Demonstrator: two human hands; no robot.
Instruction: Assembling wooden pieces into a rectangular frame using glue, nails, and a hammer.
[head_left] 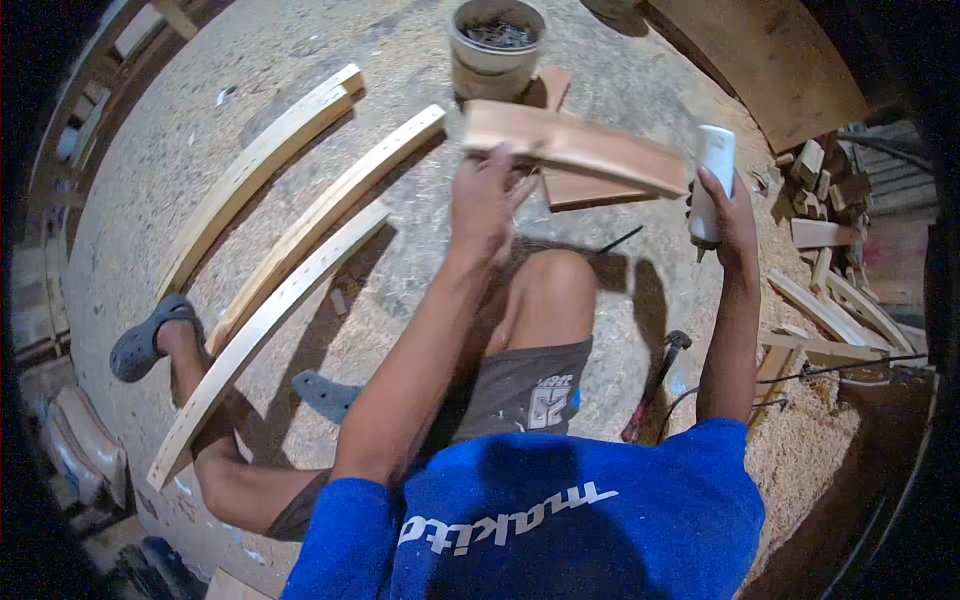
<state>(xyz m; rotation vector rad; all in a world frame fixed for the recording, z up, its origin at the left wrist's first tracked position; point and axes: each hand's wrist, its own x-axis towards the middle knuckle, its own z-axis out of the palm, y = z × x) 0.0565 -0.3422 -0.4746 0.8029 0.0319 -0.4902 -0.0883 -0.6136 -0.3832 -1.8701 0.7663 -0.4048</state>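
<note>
My left hand (483, 205) grips the near left end of a short reddish-brown wooden board (575, 142), which is raised off the floor, tilted and slightly blurred. In my right hand (735, 215) is a white squeeze bottle (711, 175), held upside down with its narrow nozzle pointing to the floor, just right of the board. The fingers wrap around the bottle. Beneath the raised board lies another flat brown board (595, 190), partly hidden by it. A pail (493, 75) holding what look like nails stands just beyond the boards.
Several long curved wooden pieces (300, 265) lie to the left, one across my leg. A hammer (672, 360) rests near my right side by a dark cord (790, 378). Wood offcuts (825, 235) pile up at the right. Sawdust covers the concrete floor (390, 70).
</note>
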